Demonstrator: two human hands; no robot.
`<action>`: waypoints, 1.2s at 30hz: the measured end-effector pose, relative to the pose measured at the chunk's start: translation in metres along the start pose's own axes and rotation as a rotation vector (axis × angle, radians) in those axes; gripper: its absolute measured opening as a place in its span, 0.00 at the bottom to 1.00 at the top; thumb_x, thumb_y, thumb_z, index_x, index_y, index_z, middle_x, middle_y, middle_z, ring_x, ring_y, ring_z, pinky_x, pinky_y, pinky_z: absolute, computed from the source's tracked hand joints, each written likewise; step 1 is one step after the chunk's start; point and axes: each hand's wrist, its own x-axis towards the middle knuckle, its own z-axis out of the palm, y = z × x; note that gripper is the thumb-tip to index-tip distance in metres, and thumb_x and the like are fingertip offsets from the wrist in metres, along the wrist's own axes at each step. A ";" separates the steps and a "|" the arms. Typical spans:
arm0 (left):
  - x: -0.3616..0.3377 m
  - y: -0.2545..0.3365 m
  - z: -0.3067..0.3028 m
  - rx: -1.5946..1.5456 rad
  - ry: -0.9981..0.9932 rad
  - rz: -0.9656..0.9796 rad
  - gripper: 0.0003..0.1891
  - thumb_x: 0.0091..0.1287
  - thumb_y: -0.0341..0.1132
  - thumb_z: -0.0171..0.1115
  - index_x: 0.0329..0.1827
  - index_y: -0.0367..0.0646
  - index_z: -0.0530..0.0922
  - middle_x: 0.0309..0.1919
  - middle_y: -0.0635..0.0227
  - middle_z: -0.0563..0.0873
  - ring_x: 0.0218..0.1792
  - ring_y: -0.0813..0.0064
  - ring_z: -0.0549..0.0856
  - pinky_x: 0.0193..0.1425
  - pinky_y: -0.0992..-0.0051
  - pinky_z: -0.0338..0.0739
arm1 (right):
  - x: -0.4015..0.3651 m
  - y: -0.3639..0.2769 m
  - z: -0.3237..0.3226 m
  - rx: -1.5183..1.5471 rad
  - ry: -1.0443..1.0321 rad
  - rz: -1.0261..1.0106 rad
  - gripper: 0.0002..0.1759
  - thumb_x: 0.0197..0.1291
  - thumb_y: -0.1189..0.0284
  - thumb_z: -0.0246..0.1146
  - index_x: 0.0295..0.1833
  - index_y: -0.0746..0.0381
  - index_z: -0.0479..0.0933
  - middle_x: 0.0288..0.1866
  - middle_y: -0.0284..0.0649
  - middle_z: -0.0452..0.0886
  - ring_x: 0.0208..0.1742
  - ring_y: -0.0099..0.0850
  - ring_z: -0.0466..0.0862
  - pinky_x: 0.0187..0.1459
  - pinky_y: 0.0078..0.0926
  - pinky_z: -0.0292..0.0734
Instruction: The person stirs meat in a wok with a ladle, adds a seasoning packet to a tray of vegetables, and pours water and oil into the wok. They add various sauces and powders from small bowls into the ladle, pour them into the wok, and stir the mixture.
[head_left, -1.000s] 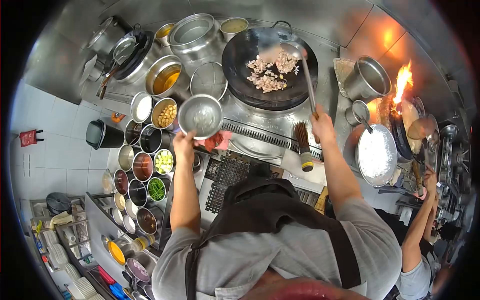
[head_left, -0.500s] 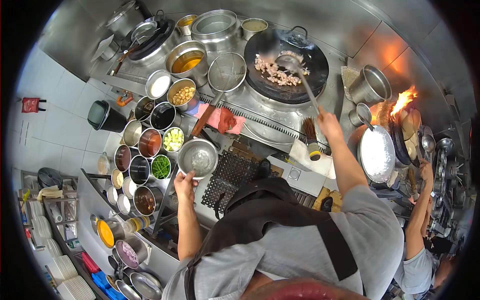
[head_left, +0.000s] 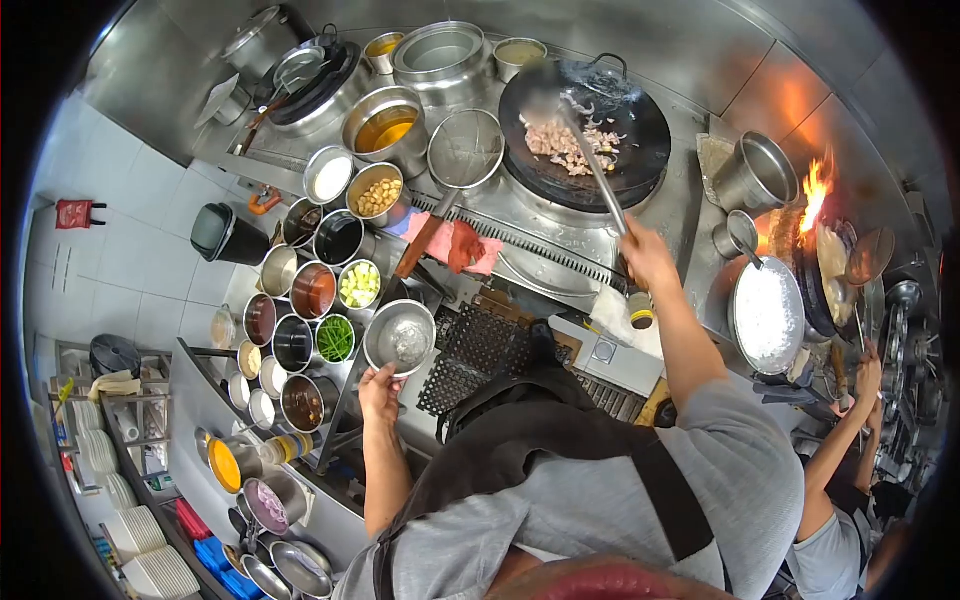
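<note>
My right hand [head_left: 650, 257] is closed around the handle of a long ladle [head_left: 597, 165] that reaches into a black wok [head_left: 640, 165]. The ladle's head, at the wok's left side, is blurred by a grey smudge. Small pale pieces of what looks like chopped meat [head_left: 570, 148] lie in the wok beside it. Low in front of me, my left hand [head_left: 380, 392] grips the rim of a shallow metal bowl [head_left: 400, 338]. Only a shiny reflection shows inside that bowl. Under my right wrist is a brush [head_left: 640, 312], mostly hidden.
A wire strainer [head_left: 467, 148] with a wooden handle rests left of the wok. Several ingredient pots stand left, including cut greens [head_left: 335, 338] and an oil pot [head_left: 386, 130]. At right, flames [head_left: 815, 200] rise by another wok, and a co-worker's hand [head_left: 868, 378] holds a handle.
The ladle's head has shifted left and away from me in the wok. My right hand has come slightly nearer. The whole view has swung a little. The co-worker's strainer has appeared by the flames.
</note>
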 end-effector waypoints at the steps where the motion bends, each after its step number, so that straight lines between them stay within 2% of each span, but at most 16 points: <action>1: 0.005 0.000 0.006 0.000 0.006 -0.007 0.02 0.60 0.22 0.61 0.32 0.38 0.76 0.23 0.68 0.82 0.17 0.79 0.78 0.20 0.83 0.70 | -0.010 0.008 -0.001 -0.001 0.005 0.005 0.30 0.56 0.71 0.58 0.68 0.56 0.68 0.21 0.39 0.74 0.15 0.27 0.72 0.21 0.28 0.70; 4: 0.021 -0.005 0.028 -0.009 -0.008 -0.024 0.03 0.60 0.23 0.62 0.32 0.38 0.76 0.23 0.67 0.82 0.17 0.79 0.78 0.20 0.83 0.69 | -0.010 0.036 -0.013 0.085 -0.061 0.105 0.28 0.57 0.70 0.58 0.65 0.60 0.69 0.21 0.41 0.76 0.16 0.27 0.73 0.22 0.30 0.70; 6: 0.030 -0.003 0.048 -0.017 -0.018 -0.027 0.03 0.59 0.23 0.62 0.32 0.38 0.77 0.22 0.67 0.82 0.18 0.79 0.78 0.19 0.83 0.69 | 0.025 0.043 -0.025 -0.364 0.054 -0.027 0.29 0.58 0.68 0.55 0.68 0.56 0.66 0.35 0.54 0.82 0.35 0.50 0.83 0.40 0.43 0.76; 7: 0.027 0.005 0.059 0.011 -0.041 -0.022 0.03 0.59 0.23 0.62 0.32 0.39 0.76 0.23 0.68 0.82 0.18 0.79 0.77 0.20 0.83 0.68 | 0.035 0.037 -0.035 -0.357 0.047 -0.040 0.29 0.59 0.67 0.54 0.68 0.57 0.64 0.42 0.57 0.79 0.45 0.55 0.79 0.48 0.47 0.73; 11: 0.034 0.008 0.081 0.038 -0.002 0.019 0.03 0.59 0.24 0.63 0.33 0.39 0.77 0.25 0.67 0.82 0.18 0.79 0.77 0.20 0.83 0.66 | 0.067 0.034 -0.036 -0.390 0.216 -0.052 0.28 0.59 0.69 0.52 0.67 0.56 0.66 0.37 0.57 0.80 0.41 0.54 0.80 0.45 0.48 0.73; 16: 0.015 -0.002 0.063 0.054 0.169 0.016 0.07 0.57 0.24 0.64 0.37 0.37 0.76 0.26 0.66 0.82 0.18 0.80 0.78 0.16 0.83 0.67 | 0.062 0.051 -0.025 -0.549 0.042 -0.161 0.28 0.60 0.70 0.57 0.67 0.55 0.66 0.33 0.54 0.79 0.36 0.51 0.79 0.41 0.42 0.75; 18: 0.001 -0.014 0.032 0.018 0.274 0.062 0.11 0.54 0.23 0.64 0.40 0.38 0.75 0.26 0.66 0.82 0.17 0.80 0.77 0.15 0.83 0.68 | 0.046 0.074 -0.023 -0.435 0.025 -0.223 0.27 0.61 0.69 0.59 0.67 0.58 0.67 0.44 0.54 0.81 0.40 0.45 0.82 0.42 0.40 0.75; 19: -0.013 -0.008 0.025 -0.029 0.373 0.053 0.15 0.51 0.23 0.63 0.42 0.39 0.74 0.25 0.66 0.81 0.17 0.80 0.77 0.15 0.83 0.68 | 0.045 0.074 -0.018 -0.505 0.076 -0.468 0.28 0.59 0.70 0.60 0.66 0.64 0.68 0.53 0.55 0.79 0.50 0.47 0.81 0.51 0.36 0.75; 20: -0.025 -0.008 0.010 -0.142 0.499 0.090 0.17 0.49 0.24 0.61 0.44 0.40 0.74 0.24 0.68 0.79 0.14 0.81 0.74 0.13 0.81 0.66 | 0.052 0.070 -0.006 -0.458 0.009 -0.291 0.29 0.59 0.69 0.63 0.66 0.65 0.68 0.61 0.55 0.74 0.58 0.48 0.77 0.59 0.35 0.70; 21: -0.036 -0.020 -0.017 -0.124 0.566 0.133 0.18 0.50 0.24 0.59 0.47 0.40 0.74 0.21 0.70 0.76 0.13 0.81 0.72 0.12 0.79 0.62 | 0.055 0.065 0.002 -0.423 0.127 -0.622 0.30 0.58 0.67 0.65 0.66 0.63 0.68 0.63 0.54 0.72 0.61 0.48 0.74 0.62 0.37 0.68; 23: -0.090 -0.014 -0.053 -0.249 0.598 0.220 0.21 0.52 0.24 0.57 0.52 0.37 0.73 0.19 0.70 0.75 0.09 0.81 0.67 0.11 0.80 0.62 | 0.041 -0.010 0.040 -0.449 0.201 -0.656 0.29 0.60 0.69 0.64 0.66 0.64 0.68 0.56 0.49 0.77 0.55 0.41 0.78 0.55 0.33 0.75; 26: -0.159 -0.033 -0.123 -0.447 0.724 0.362 0.22 0.50 0.22 0.56 0.52 0.39 0.73 0.27 0.68 0.79 0.13 0.83 0.71 0.11 0.82 0.62 | 0.043 -0.056 0.110 0.030 -0.326 -0.729 0.26 0.64 0.72 0.60 0.65 0.68 0.67 0.50 0.49 0.79 0.44 0.33 0.82 0.41 0.28 0.79; 27: -0.183 -0.039 -0.149 -0.534 0.814 0.433 0.20 0.49 0.21 0.57 0.48 0.38 0.73 0.25 0.67 0.79 0.13 0.80 0.72 0.11 0.81 0.63 | 0.016 -0.086 0.135 -0.027 -0.498 -0.612 0.25 0.64 0.74 0.58 0.66 0.70 0.66 0.48 0.46 0.79 0.42 0.30 0.82 0.40 0.26 0.79; 30: -0.265 -0.079 -0.229 -0.834 1.103 0.726 0.19 0.48 0.21 0.58 0.46 0.37 0.72 0.24 0.67 0.78 0.14 0.78 0.72 0.11 0.79 0.65 | -0.012 -0.107 0.214 -0.195 -0.815 -0.753 0.23 0.66 0.69 0.58 0.64 0.65 0.69 0.42 0.39 0.81 0.37 0.27 0.81 0.35 0.21 0.76; 34: -0.387 -0.129 -0.291 -0.602 1.652 0.548 0.17 0.51 0.22 0.57 0.46 0.44 0.72 0.29 0.69 0.78 0.22 0.77 0.76 0.17 0.79 0.67 | -0.073 -0.131 0.285 -0.204 -1.059 -0.769 0.21 0.65 0.71 0.59 0.63 0.63 0.71 0.39 0.36 0.81 0.33 0.22 0.81 0.32 0.17 0.76; 36: -0.442 -0.158 -0.299 -0.633 1.757 0.502 0.15 0.51 0.22 0.57 0.43 0.43 0.71 0.29 0.69 0.78 0.23 0.77 0.75 0.17 0.79 0.67 | -0.097 -0.134 0.313 -0.222 -1.105 -0.784 0.21 0.65 0.72 0.58 0.63 0.63 0.71 0.39 0.34 0.81 0.33 0.21 0.81 0.30 0.15 0.75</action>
